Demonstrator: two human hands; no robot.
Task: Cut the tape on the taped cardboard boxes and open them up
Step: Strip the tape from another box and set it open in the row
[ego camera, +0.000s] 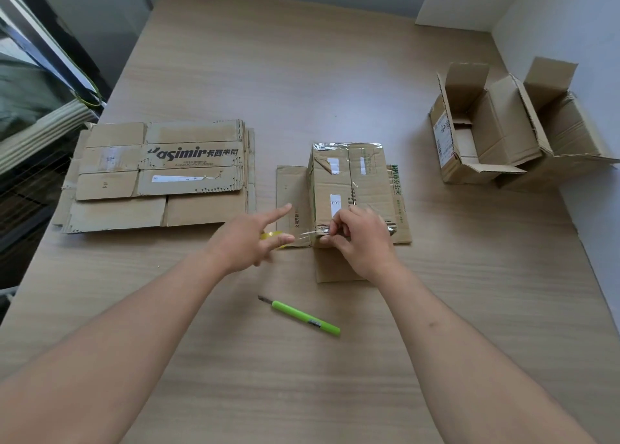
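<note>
Right hand (359,239) at centre frame, fingers curled, pinching tape (310,234) at the box (349,188) edge. Left hand (250,239) hovers beside it, fingers spread, holding nothing. Knife (302,316) lies below.

Knife (299,316) lies unobstructed; boxes (496,131) crowd right.

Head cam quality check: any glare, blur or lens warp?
Head view: glare on the clear tape over the taped box top edge; left hand fingers slightly motion-blurred; wide-angle warp bends the table edges; green knife sharp.
</note>
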